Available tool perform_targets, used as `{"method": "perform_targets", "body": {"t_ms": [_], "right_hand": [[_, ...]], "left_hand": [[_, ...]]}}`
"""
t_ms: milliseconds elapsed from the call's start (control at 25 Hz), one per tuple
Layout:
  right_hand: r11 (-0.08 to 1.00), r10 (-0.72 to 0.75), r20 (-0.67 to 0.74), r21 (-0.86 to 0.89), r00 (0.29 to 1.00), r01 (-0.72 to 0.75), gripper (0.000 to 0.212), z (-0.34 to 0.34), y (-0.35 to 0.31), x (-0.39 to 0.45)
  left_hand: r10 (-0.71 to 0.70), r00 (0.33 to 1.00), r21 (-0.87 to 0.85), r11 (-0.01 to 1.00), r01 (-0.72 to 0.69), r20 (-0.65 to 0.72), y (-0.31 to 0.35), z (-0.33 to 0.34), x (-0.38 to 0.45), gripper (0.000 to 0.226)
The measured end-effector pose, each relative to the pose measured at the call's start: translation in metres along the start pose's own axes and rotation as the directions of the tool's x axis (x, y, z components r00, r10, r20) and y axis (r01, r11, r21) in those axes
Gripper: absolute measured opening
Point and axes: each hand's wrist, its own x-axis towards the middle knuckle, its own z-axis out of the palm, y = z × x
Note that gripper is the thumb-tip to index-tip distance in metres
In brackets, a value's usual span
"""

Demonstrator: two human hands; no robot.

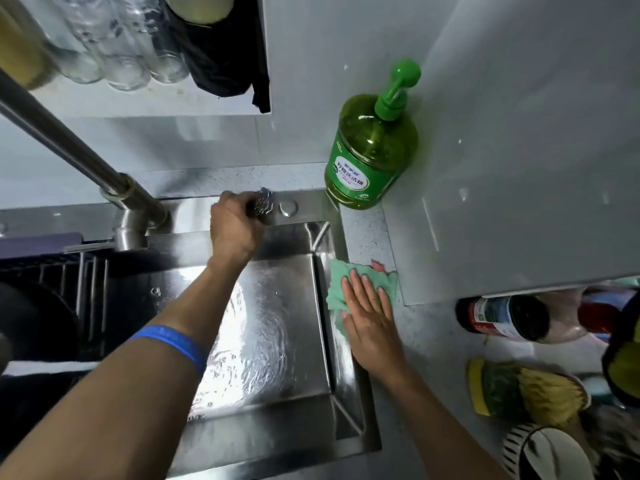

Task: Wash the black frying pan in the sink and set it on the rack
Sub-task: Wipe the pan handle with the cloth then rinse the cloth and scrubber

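Black frying pan (33, 320) at the far left edge of the frame, dark and round, standing in the black rack (74, 271) that fills the left part of the sink; only part of it in view, its handle not made out. Above the rack, at upper left, a steel tap (86, 168) running slantwise down to its base on the sink's back ledge. Higher still, top left, a row of clear glasses (121, 46) on a shelf, with a dark cloth (225, 64) hanging beside them. Lower left to centre, the left forearm with a blue wristband (173, 341), reaching up across the sink (284, 344), whose steel floor shines wet. Left hand (235, 226) at the back ledge, upper centre, fingers curled round a steel scourer (261, 206), just left of a round steel button (288, 207). Right of centre, on the sink's right rim and the speckled counter (429, 341), a green cloth (360, 282) lying flat under the right hand (369, 306), fingers straight and spread, pressing down and gripping nothing. Above it, against the wall, a green pump bottle (372, 147) of dish soap standing upright on the counter. At far right, a dark jar (502, 318) lying on its side in the frame's terms, and below it a yellow and green scrub sponge (519, 389).
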Motion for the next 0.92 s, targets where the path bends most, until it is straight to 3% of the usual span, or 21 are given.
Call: {"method": "perform_targets", "body": {"t_ms": [80,160,280,320,440,520,600,680,800,880,920], "right_hand": [[0.997,0.002,-0.023,0.076,1.000,0.000,0.057,-0.003,-0.001,-0.001],[0.991,-0.020,-0.055,0.134,0.998,0.028,0.058,-0.008,0.001,-0.001],[0.978,-0.044,-0.080,0.199,0.996,0.059,0.055,-0.010,0.005,0.000],[0.977,-0.050,-0.074,0.205,0.996,0.065,0.053,-0.009,0.006,-0.002],[0.968,-0.114,-0.028,0.223,0.993,0.117,0.050,-0.008,0.003,-0.011],[0.928,-0.110,0.001,0.359,0.994,0.102,0.047,-0.005,-0.010,-0.017],[0.772,-0.015,0.059,0.635,0.998,-0.026,0.041,0.000,-0.035,-0.027],[0.461,0.109,0.232,0.850,0.967,-0.256,0.037,0.003,-0.076,-0.043],[0.134,0.184,0.391,0.899,0.902,-0.417,0.033,0.016,-0.134,-0.061],[-0.026,0.183,0.477,0.876,0.859,-0.481,0.034,0.022,-0.165,-0.066],[-0.100,0.173,0.518,0.856,0.838,-0.508,0.034,0.023,-0.182,-0.069]], "left_hand": [[0.136,0.990,-0.122,0.983,-0.139,-0.026,0.027,0.014,-0.029,0.047],[0.240,0.967,-0.249,0.945,-0.212,0.090,0.061,0.039,-0.056,0.053],[0.215,0.885,-0.404,0.914,-0.033,0.414,0.098,0.072,-0.068,0.079],[0.187,0.880,-0.438,0.898,0.027,0.437,0.101,0.077,-0.069,0.080],[0.003,0.945,-0.508,0.843,0.174,0.328,0.082,0.071,-0.091,0.063],[-0.104,0.938,-0.509,0.818,0.269,0.330,0.057,0.051,-0.124,0.052],[-0.183,0.932,-0.528,0.782,0.330,0.312,0.027,0.022,-0.167,0.044],[-0.363,0.904,-0.594,0.684,0.423,0.226,-0.016,-0.020,-0.217,0.035],[-0.673,0.737,-0.696,0.504,0.511,0.054,-0.089,-0.098,-0.284,0.033],[-0.744,0.660,-0.672,0.540,0.506,-0.101,-0.115,-0.143,-0.299,0.039],[-0.719,0.675,-0.622,0.606,0.496,-0.162,-0.120,-0.163,-0.294,0.053]]}}
